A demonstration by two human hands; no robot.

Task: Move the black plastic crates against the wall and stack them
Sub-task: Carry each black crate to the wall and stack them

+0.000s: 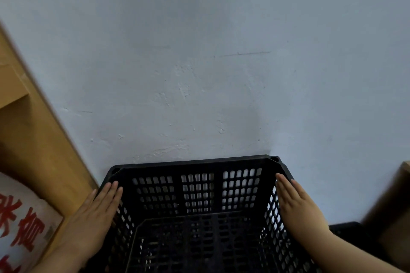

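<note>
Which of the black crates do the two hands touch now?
The big black crate in the middle, its far rim at the wall. The left hand and right hand press flat on its sides. The other crate, lower right, is untouched.

Black crate (197,195) atop another (346,231).

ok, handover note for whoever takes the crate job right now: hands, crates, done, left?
Left hand: flat, fingers straight, pressed on the black crate's left side.
Right hand: flat on its right side, same way.
The crate is empty, its far rim at the wall.
Part of a second black crate shows low right.
Done: this crate looks placed.
Left: confirm it is seated, then stack the rest.
</note>
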